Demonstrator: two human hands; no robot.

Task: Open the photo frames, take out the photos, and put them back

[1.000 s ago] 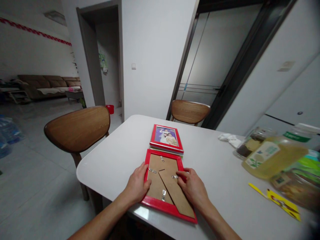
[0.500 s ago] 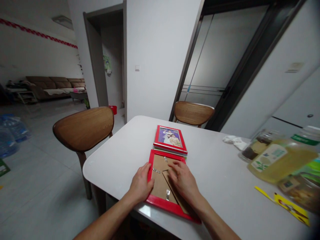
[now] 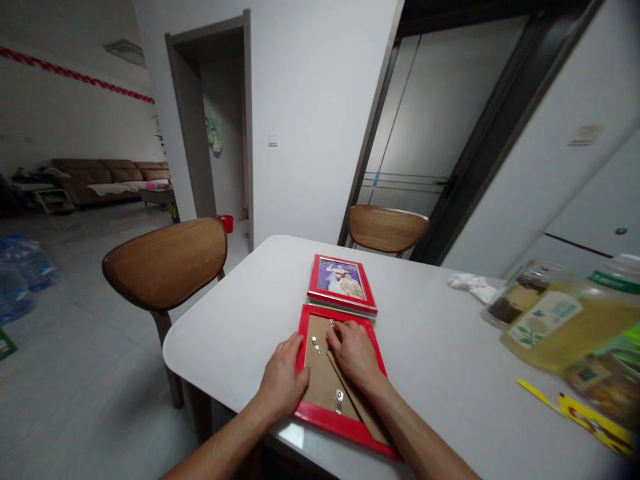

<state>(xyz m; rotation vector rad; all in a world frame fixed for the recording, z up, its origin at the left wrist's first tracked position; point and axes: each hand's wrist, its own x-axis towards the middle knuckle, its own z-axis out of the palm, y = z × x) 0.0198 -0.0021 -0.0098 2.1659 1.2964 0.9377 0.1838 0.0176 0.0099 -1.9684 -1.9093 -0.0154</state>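
A red picture frame [image 3: 334, 415] lies face down at the near edge of the table, its brown backing board [image 3: 320, 381] showing. My left hand [image 3: 284, 377] grips the frame's left edge, thumb on top. My right hand [image 3: 356, 353] bends over the upper part of the back, fingertips pinched at the top metal clip [image 3: 332, 323], which they partly cover. The left clip [image 3: 316, 344] sits at a slant, and a bottom clip [image 3: 339, 401] points toward the near rim. A brown stand leg [image 3: 360, 403] runs diagonally under my right wrist.
Another red frame with a photo [image 3: 342, 279] lies face up just beyond, on top of something. To the right are a crumpled tissue [image 3: 473, 287], a glass jar [image 3: 520, 293], a large bottle of yellow liquid [image 3: 555, 320] and a yellow item [image 3: 595, 420]. Wooden chairs [image 3: 167, 263] stand by the table [image 3: 235, 333].
My right hand has closed its fingers and shifted to the top clip. The left clip, level before, now shows at a slant. My left hand stays on the frame's edge.
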